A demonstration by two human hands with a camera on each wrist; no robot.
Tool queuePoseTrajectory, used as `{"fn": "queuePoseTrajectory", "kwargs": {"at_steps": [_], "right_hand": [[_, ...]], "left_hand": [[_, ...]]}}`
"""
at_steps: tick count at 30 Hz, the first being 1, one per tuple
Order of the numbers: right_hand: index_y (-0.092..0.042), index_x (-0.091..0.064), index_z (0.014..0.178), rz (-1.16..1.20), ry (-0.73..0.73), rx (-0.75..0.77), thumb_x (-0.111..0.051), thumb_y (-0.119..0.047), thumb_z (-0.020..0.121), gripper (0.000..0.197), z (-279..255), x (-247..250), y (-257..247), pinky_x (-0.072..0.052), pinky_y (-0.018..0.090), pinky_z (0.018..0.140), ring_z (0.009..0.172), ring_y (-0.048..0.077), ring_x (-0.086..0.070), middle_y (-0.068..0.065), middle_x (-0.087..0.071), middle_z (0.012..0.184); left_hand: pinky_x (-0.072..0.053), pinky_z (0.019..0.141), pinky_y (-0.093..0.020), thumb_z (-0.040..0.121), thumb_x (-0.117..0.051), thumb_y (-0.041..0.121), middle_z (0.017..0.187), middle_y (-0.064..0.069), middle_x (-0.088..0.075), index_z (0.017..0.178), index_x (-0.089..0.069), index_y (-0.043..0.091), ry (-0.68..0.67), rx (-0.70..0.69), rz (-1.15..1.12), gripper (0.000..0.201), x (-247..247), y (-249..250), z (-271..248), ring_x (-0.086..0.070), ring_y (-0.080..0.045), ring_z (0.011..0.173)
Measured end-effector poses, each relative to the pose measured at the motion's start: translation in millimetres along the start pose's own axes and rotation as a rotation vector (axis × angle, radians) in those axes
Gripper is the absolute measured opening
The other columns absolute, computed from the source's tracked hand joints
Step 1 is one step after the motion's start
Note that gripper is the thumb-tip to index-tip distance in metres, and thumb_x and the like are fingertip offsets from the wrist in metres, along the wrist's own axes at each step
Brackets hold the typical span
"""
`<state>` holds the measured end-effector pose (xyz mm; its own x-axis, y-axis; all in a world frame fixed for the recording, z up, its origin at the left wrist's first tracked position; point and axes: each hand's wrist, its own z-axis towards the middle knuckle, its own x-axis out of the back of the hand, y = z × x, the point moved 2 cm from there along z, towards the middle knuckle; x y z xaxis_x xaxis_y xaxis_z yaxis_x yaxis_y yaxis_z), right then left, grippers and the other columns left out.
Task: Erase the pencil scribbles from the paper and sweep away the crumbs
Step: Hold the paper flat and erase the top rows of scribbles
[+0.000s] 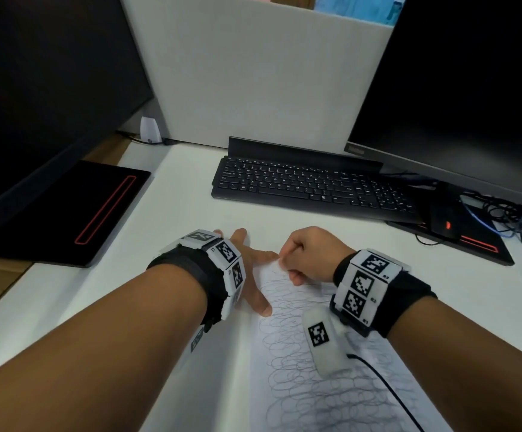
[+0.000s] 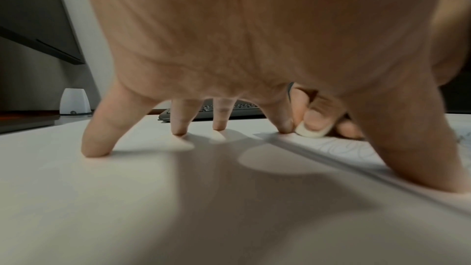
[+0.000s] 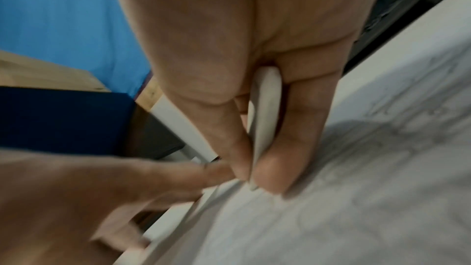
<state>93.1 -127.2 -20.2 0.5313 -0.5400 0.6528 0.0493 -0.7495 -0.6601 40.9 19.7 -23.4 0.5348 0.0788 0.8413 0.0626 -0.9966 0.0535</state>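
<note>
A white sheet of paper (image 1: pixel 331 397) covered in looping pencil scribbles (image 1: pixel 297 357) lies on the white desk in front of me. My left hand (image 1: pixel 253 269) is spread flat, fingertips on the desk, with forefinger and thumb pressing the paper's left edge near its far corner. My right hand (image 1: pixel 303 257) pinches a white eraser (image 3: pixel 265 108) between thumb and fingers, its tip (image 2: pixel 309 131) down on the paper's far end, close to my left forefinger. The right wrist view is blurred. No crumbs are visible.
A black keyboard (image 1: pixel 309 185) lies beyond the hands. Dark monitors stand at left and right, with a black monitor base (image 1: pixel 97 210) at left. A mouse (image 1: pixel 443 219) and tangled cables (image 1: pixel 515 213) sit at right. A small white device (image 1: pixel 150 130) stands at the back left.
</note>
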Motion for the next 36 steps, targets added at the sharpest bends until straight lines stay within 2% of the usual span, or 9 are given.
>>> {"fn": "queuePoseTrajectory", "kwargs": {"at_steps": [5,8,12,17,21,25,27,31,36], "right_hand": [[-0.011,-0.067,0.083,0.007,-0.017,0.033,-0.066,-0.005,0.09,0.009,-1,4,5,-0.058,0.026,0.067,0.055,0.014,-0.064,0.007,-0.066,0.067],[-0.014,-0.069,0.083,-0.06,-0.034,0.051,-0.066,-0.008,0.089,0.01,-1,4,3,-0.059,0.027,0.068,0.055,0.013,-0.065,0.004,-0.067,0.064],[-0.01,-0.07,0.085,-0.053,-0.03,0.048,-0.067,-0.006,0.089,0.006,0,9,2,-0.053,0.019,0.057,0.054,0.012,-0.063,0.004,-0.066,0.065],[-0.011,-0.071,0.087,-0.062,-0.098,0.051,-0.068,-0.007,0.088,0.005,-2,4,2,-0.059,0.031,0.073,0.059,0.015,-0.065,0.006,-0.067,0.067],[-0.01,-0.071,0.085,-0.031,-0.03,0.039,-0.067,-0.006,0.088,0.006,4,13,7,-0.06,0.037,0.078,0.058,0.016,-0.065,0.007,-0.067,0.067],[-0.011,-0.069,0.088,-0.076,-0.135,0.062,-0.068,-0.007,0.089,0.005,-3,8,3,-0.058,0.025,0.067,0.058,0.014,-0.065,0.007,-0.067,0.068],[-0.007,-0.07,0.09,-0.054,-0.083,0.054,-0.067,-0.005,0.089,0.004,0,13,4,-0.056,0.02,0.06,0.054,0.013,-0.062,0.007,-0.065,0.067],[-0.011,-0.069,0.088,-0.088,-0.103,0.063,-0.065,-0.004,0.088,0.007,0,10,2,-0.057,0.024,0.063,0.055,0.012,-0.063,0.005,-0.066,0.067],[-0.006,-0.07,0.089,-0.041,-0.043,0.042,-0.066,-0.003,0.088,0.005,3,15,4,-0.05,0.017,0.05,0.049,0.009,-0.061,0.005,-0.064,0.065]], "left_hand": [[-0.028,0.112,-0.055,0.062,-0.072,0.074,0.153,-0.001,-0.015,0.141,-0.009,0.067,0.021,-0.006,0.006,0.101,-2,0,3,-0.015,-0.039,0.141],[-0.031,0.11,-0.054,0.06,-0.072,0.075,0.151,0.001,-0.017,0.14,-0.01,0.068,0.023,0.0,0.012,0.101,-2,0,5,-0.019,-0.037,0.138],[-0.029,0.111,-0.056,0.06,-0.071,0.075,0.153,-0.001,-0.015,0.141,-0.009,0.068,0.019,-0.007,0.023,0.102,-2,0,5,-0.017,-0.038,0.139],[-0.031,0.109,-0.054,0.061,-0.071,0.076,0.151,0.001,-0.017,0.14,-0.01,0.069,0.03,-0.001,0.029,0.101,-2,0,5,-0.021,-0.036,0.137],[-0.029,0.111,-0.054,0.062,-0.071,0.075,0.153,0.0,-0.014,0.141,-0.009,0.068,0.019,-0.001,0.028,0.101,-2,1,5,-0.016,-0.037,0.14],[-0.031,0.11,-0.053,0.061,-0.07,0.076,0.151,0.001,-0.017,0.14,-0.008,0.068,0.028,-0.001,0.03,0.101,-1,0,6,-0.02,-0.036,0.138],[-0.029,0.111,-0.053,0.063,-0.071,0.075,0.152,0.0,-0.015,0.141,-0.008,0.068,0.02,-0.003,0.03,0.101,-1,1,5,-0.017,-0.036,0.14],[-0.032,0.109,-0.053,0.061,-0.071,0.075,0.15,0.001,-0.018,0.141,-0.009,0.068,0.028,-0.004,0.029,0.101,-2,0,4,-0.021,-0.035,0.137],[-0.03,0.111,-0.054,0.062,-0.072,0.074,0.154,-0.001,-0.014,0.142,-0.009,0.066,0.009,-0.002,0.029,0.102,0,2,4,-0.019,-0.037,0.139]]}}
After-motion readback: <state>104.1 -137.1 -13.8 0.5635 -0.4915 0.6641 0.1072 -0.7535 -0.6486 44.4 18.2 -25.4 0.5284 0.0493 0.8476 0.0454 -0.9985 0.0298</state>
